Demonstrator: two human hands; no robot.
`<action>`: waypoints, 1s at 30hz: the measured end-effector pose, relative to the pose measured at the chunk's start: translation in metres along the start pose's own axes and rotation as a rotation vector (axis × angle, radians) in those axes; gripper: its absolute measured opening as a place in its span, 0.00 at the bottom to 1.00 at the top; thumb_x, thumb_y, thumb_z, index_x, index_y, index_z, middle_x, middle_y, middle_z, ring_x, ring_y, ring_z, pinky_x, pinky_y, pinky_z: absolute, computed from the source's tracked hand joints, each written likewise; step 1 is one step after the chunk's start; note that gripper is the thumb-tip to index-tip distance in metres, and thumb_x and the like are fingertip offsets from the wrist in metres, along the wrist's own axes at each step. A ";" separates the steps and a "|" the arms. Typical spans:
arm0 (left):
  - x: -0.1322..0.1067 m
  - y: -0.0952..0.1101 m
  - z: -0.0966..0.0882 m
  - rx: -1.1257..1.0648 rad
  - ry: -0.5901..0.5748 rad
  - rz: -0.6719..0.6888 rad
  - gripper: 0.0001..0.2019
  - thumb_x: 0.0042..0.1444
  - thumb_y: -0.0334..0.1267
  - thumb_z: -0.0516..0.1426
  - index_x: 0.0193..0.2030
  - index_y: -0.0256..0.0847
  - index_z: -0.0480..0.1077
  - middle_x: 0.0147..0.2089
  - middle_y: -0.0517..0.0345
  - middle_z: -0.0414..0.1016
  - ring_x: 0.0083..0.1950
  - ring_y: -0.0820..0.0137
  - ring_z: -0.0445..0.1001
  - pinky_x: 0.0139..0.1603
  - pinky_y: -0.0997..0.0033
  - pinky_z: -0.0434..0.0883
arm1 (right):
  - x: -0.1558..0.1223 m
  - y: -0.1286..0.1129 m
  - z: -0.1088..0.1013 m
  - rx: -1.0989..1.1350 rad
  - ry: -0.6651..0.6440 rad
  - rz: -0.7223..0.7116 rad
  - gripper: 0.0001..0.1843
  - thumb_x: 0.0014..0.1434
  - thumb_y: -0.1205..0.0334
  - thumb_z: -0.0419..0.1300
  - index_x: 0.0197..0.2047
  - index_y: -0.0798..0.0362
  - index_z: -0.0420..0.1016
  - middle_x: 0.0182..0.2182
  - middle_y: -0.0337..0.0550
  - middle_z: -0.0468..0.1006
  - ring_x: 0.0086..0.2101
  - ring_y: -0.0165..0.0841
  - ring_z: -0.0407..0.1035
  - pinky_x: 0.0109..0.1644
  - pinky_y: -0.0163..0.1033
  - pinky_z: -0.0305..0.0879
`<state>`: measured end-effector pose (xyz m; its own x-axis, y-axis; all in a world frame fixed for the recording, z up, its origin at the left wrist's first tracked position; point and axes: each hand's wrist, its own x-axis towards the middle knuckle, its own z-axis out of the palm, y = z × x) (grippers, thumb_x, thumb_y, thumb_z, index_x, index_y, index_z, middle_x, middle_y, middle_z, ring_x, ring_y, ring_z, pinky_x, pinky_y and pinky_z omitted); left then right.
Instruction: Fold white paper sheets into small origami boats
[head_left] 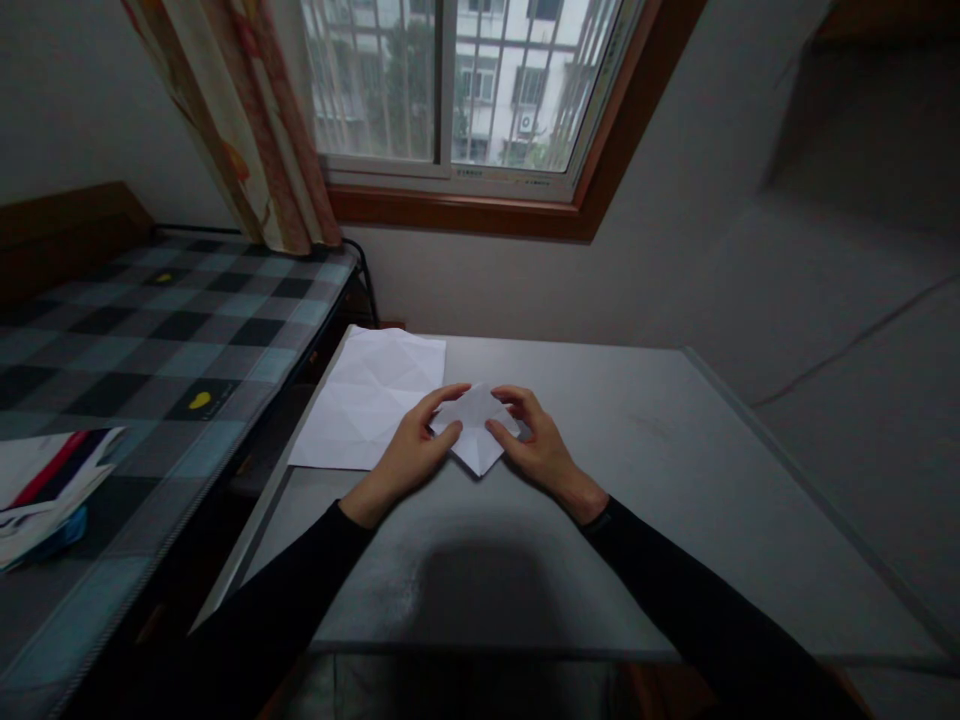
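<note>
A small folded white paper (475,435) lies on the grey table (675,480), a corner pointing toward me. My left hand (415,448) pinches its left side, with thumb and fingers closed on the paper. At the paper's right side my right hand (537,440) grips it the same way, fingers curled over the top edge. Both arms wear black sleeves.
A larger creased white sheet (373,397) lies flat at the table's far left corner, just left of my left hand. A bed with a checked cover (150,340) stands to the left, with papers (45,490) on it. Window and curtain are behind the table.
</note>
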<state>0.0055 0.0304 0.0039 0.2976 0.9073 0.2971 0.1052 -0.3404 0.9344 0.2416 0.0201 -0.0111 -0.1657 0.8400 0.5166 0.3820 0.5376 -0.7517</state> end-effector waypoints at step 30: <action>0.005 -0.005 0.005 -0.163 0.184 -0.147 0.19 0.69 0.56 0.65 0.50 0.40 0.76 0.46 0.53 0.86 0.44 0.62 0.83 0.45 0.65 0.79 | 0.000 -0.002 0.004 0.328 -0.042 0.102 0.27 0.68 0.47 0.73 0.64 0.47 0.75 0.47 0.47 0.89 0.44 0.42 0.85 0.52 0.48 0.82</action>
<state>0.0113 0.0352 -0.0008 0.1119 0.9786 0.1727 -0.0237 -0.1711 0.9850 0.2374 0.0193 -0.0116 -0.1817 0.8893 0.4196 0.0866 0.4395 -0.8941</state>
